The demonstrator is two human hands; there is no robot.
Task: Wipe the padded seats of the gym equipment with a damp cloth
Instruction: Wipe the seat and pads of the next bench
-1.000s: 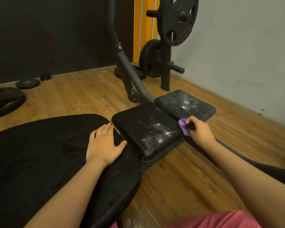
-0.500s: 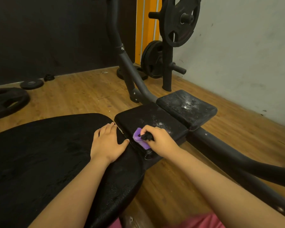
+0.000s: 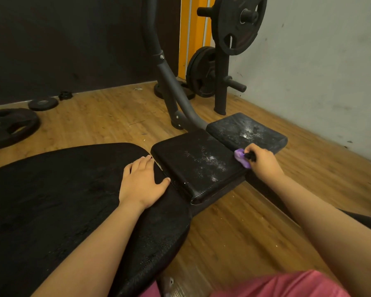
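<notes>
Two black pads [image 3: 198, 166] on wood floor [image 3: 107, 118], right hand [image 3: 262, 162] fingers gripping purple cloth [image 3: 241, 157], left hand [image 3: 141, 183] fingers spread flat

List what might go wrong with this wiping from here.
1. The purple cloth is bunched small in the right hand, so strokes may only smear the white residue across the middle pad.
2. The far pad also shows white residue and could be missed.
3. The left hand rests flat on the large pad; a damp surface there could let it slip.
</notes>
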